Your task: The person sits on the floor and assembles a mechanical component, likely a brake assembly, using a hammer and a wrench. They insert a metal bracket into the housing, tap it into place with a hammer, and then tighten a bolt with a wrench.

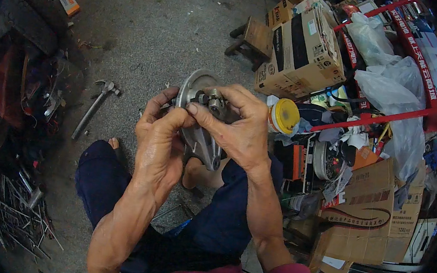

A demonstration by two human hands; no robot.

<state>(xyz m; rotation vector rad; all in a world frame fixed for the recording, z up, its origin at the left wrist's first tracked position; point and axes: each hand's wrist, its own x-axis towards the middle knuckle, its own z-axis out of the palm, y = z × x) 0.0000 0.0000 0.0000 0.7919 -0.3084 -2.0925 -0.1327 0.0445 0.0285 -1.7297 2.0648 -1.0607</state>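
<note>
In front of me, above my knees, I hold a round cast-metal plate with a tapering arm, which looks like a drum brake backing plate [204,144]. My left hand [163,122] is closed around its left edge, the thumb pressed on the face. Over the plate's upper right side, my right hand [242,120] curls its fingers and thumb about a small metal fitting [215,101] with a dark part beside it. Whether this fitting is fixed to the plate I cannot tell. The right palm and fingers hide part of the plate.
A hammer [95,109] lies on the concrete floor to the left, near a heap of thin metal rods [21,211]. Tires [33,13] stand at the far left. A wooden stool [252,42], a cardboard box [303,54], a yellow-lidded tub [285,116] and a cluttered red rack [382,120] fill the right.
</note>
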